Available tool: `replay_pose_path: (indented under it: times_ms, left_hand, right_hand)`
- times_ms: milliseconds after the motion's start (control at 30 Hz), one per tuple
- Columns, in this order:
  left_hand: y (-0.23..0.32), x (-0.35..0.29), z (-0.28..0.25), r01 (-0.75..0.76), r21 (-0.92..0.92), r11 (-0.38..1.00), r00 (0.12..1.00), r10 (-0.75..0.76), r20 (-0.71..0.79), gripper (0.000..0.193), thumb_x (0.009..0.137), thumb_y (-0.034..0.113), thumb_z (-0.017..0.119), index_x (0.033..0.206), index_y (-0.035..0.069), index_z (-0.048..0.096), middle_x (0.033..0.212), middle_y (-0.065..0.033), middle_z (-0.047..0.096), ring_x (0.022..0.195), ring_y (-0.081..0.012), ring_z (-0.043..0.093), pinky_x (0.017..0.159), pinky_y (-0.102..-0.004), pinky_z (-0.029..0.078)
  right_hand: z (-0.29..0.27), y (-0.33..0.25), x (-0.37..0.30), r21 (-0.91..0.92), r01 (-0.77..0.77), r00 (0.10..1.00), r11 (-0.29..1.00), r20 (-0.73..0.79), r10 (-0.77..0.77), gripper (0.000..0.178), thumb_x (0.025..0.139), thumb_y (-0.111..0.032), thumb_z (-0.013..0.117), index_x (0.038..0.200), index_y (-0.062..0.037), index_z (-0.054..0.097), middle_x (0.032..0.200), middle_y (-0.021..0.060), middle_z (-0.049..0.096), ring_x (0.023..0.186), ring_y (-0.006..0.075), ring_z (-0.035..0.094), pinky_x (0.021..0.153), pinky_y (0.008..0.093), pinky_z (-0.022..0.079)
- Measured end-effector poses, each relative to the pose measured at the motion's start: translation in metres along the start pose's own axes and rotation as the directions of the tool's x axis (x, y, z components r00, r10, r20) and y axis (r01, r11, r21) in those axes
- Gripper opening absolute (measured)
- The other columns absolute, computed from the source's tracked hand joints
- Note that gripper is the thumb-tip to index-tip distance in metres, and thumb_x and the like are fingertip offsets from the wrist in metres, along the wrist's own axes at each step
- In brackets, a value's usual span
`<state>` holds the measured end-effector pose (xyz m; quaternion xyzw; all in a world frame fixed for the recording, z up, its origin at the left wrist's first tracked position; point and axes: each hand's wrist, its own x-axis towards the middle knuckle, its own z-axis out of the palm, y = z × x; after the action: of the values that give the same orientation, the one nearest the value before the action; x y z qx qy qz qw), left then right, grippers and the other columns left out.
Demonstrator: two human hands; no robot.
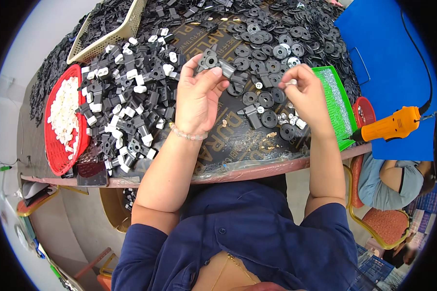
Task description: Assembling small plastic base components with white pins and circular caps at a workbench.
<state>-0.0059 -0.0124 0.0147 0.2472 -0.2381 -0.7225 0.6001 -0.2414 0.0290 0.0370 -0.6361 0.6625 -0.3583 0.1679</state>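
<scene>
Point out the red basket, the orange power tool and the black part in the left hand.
Red basket [58, 163]: head view, on its bare near inner wall.
Orange power tool [389, 125]: head view, mid-body.
Black part [205, 58]: head view, on the plate beside its round hole.

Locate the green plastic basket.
In the head view, the green plastic basket is on the table's right side, just right of the right hand, with the orange power tool at its near corner.
</scene>
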Motion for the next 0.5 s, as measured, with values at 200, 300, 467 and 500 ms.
replay_pose_path:
  times_ms: [200,300,467,500]
  left_hand:
    - [-0.004,-0.002,0.001,-0.018,0.06,0.998,0.996,0.013,0.084,0.056,0.087,-0.005,0.067,0.137,0.005,0.045,0.108,-0.0096,0.065,0.089,-0.0162,0.065,0.077,-0.0306,0.056]
    - [-0.008,-0.002,0.002,-0.084,0.089,0.993,0.994,0.076,0.084,0.057,0.086,-0.005,0.068,0.137,0.004,0.045,0.111,-0.0101,0.064,0.089,-0.0157,0.065,0.077,-0.0295,0.056]
    - [-0.013,-0.003,0.002,-0.21,0.281,0.936,0.974,0.176,0.141,0.053,0.085,-0.006,0.068,0.134,0.003,0.049,0.111,-0.0087,0.064,0.093,-0.0142,0.064,0.079,-0.0269,0.054]
    - [-0.013,-0.004,0.004,-0.261,0.349,0.9,0.962,0.211,0.173,0.057,0.084,-0.008,0.068,0.136,0.002,0.047,0.111,-0.009,0.064,0.091,-0.0124,0.064,0.077,-0.0241,0.054]
  right_hand:
    - [0.039,-0.038,0.012,0.799,-0.234,0.953,0.554,0.3,-0.03,0.029,0.086,-0.003,0.07,0.113,0.0006,0.059,0.098,0.0063,0.065,0.086,0.0151,0.066,0.079,0.029,0.055]
    - [0.05,-0.039,0.014,0.846,-0.323,0.933,0.423,0.359,-0.006,0.027,0.085,-0.001,0.072,0.108,0.0049,0.06,0.098,0.0104,0.067,0.086,0.0148,0.066,0.08,0.0278,0.055]
    - [0.065,-0.027,0.007,0.884,-0.22,0.971,0.413,0.241,0.002,0.022,0.086,-0.001,0.071,0.107,0.0027,0.062,0.095,0.0096,0.069,0.085,0.0158,0.067,0.08,0.0285,0.055]
    - [0.067,-0.024,0.005,0.878,-0.151,0.983,0.454,0.18,-0.021,0.02,0.087,0.0,0.07,0.106,0.0008,0.064,0.096,0.0091,0.069,0.085,0.016,0.067,0.08,0.0292,0.056]
